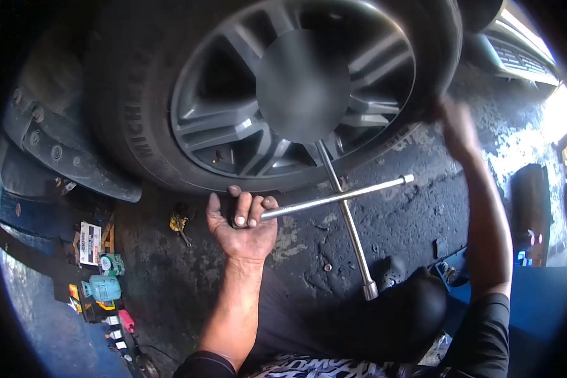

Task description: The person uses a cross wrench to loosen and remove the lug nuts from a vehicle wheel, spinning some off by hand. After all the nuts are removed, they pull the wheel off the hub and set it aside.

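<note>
A four-way lug wrench (353, 236) reaches from the wheel's hub area toward me, its lower socket end near my knee. My left hand (246, 230), palm up, has its fingers curled around the left end of the crossbar. In front of me stands a car wheel with a grey spoked rim (233, 129) and a black tire (132, 126); a blurred round patch hides its centre, along with the wrench's far end. My right hand (458, 126) is beside the tire's right side, smeared by motion, so its fingers cannot be made out.
On the dark, worn floor (296, 264) lies a yellow-and-black tool (179, 223). Bottles and boxes, including a light-blue jug (104, 288), line the left side. A blue surface (542, 302) is at the right, and a dark fender edge (75, 157) hangs left of the wheel.
</note>
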`<state>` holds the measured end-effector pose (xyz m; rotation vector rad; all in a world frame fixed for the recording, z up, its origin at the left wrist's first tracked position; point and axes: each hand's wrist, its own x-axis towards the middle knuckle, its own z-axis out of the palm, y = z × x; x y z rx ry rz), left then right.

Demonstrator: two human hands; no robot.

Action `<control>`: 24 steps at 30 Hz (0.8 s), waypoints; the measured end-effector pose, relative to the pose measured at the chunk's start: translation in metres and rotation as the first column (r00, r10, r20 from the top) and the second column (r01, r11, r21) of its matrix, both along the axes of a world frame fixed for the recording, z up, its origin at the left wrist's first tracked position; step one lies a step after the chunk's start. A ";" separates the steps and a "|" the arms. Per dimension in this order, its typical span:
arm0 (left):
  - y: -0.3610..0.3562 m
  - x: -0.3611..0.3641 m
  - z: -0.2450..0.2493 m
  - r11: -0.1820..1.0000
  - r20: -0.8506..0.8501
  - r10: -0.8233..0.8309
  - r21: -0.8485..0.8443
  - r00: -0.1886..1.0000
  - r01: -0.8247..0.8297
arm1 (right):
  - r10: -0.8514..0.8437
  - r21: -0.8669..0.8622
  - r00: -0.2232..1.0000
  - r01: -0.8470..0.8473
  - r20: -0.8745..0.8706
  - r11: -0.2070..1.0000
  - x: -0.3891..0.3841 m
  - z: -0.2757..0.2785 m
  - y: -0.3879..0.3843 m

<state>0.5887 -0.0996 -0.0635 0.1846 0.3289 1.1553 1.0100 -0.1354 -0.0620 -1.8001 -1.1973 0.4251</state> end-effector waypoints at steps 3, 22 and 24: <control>0.000 0.003 -0.001 1.000 -0.030 0.029 -0.004 0.999 -0.029 | 0.023 0.419 0.997 0.010 -0.074 0.908 0.016 0.022 -0.018; -0.034 -0.049 -0.007 0.996 0.043 -0.051 0.078 0.998 0.048 | 0.369 -0.468 0.926 -0.290 0.083 0.835 -0.103 -0.065 -0.043; -0.032 -0.062 0.002 0.996 0.067 -0.031 0.088 0.997 0.025 | 0.382 -0.486 0.914 -0.276 0.133 0.829 -0.112 -0.044 -0.042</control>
